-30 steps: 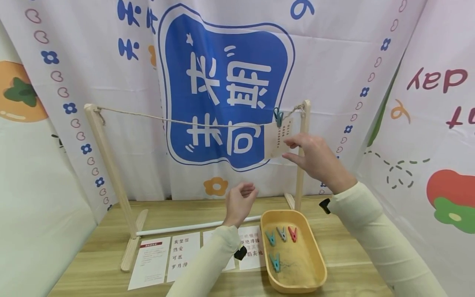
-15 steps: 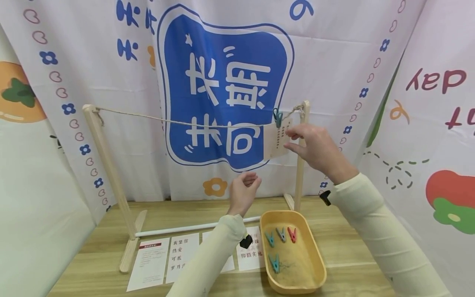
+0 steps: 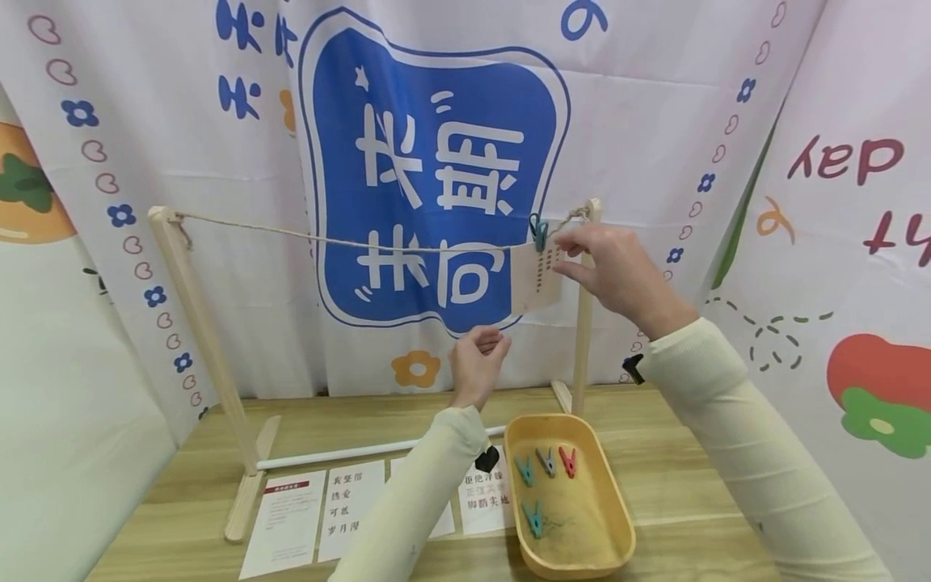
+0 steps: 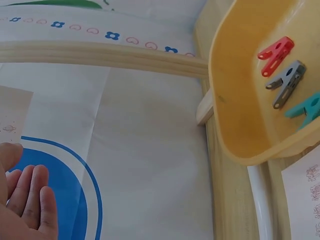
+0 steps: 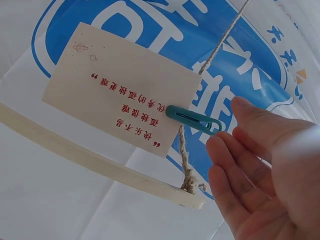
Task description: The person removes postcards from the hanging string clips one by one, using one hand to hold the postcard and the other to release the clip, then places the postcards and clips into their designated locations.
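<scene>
A printed card (image 5: 115, 85) hangs from the twine (image 3: 407, 248) near its right end, held by a teal clothespin (image 5: 192, 119). Beside that clothespin is my right hand (image 3: 614, 263), thumb and fingers apart around its handle end; in the right wrist view they do not pinch it. My left hand (image 3: 478, 364) is raised lower and to the left, below the card, its fingers loosely bent and holding nothing. In the left wrist view only part of this left hand (image 4: 30, 200) shows, near the card's corner.
The twine spans a wooden frame with a left post (image 3: 200, 323) and right post (image 3: 584, 347). A yellow tray (image 3: 627, 533) with several clothespins stands at the right. Printed cards (image 3: 284, 521) lie in a row at the left, partly behind my left sleeve. A white rod (image 3: 342, 453) runs behind them.
My right hand has risen from the card's side edge to the clothespin. The left hand has moved up a little towards the card. The card stays hanging.
</scene>
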Motion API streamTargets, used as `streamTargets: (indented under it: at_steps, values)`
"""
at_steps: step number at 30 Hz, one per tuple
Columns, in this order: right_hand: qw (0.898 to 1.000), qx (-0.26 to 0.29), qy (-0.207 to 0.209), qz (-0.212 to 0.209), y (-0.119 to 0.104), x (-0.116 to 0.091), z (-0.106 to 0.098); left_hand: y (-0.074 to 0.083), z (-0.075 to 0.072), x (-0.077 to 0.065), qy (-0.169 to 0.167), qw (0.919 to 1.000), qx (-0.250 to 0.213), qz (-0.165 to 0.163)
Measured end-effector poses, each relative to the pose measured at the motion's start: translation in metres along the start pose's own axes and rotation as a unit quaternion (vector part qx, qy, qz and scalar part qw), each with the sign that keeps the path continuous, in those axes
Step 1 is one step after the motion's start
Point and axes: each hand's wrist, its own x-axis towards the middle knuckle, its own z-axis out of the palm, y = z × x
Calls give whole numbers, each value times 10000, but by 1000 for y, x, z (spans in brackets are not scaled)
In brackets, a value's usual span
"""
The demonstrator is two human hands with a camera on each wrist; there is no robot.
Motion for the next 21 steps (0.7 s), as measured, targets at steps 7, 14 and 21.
streamTargets:
  at_steps: [7,14,21]
  values:
    - [9996,-146,-227,127,1,12,-3,7,10,7,30,10000,-55,52]
    - [9987,-263,-420,137,-3,28,-7,14,17,18,-95,9999,-11,78]
    - [9970,-264,-705,194,-6,43,-13,15,22,22,-255,9997,51,15]
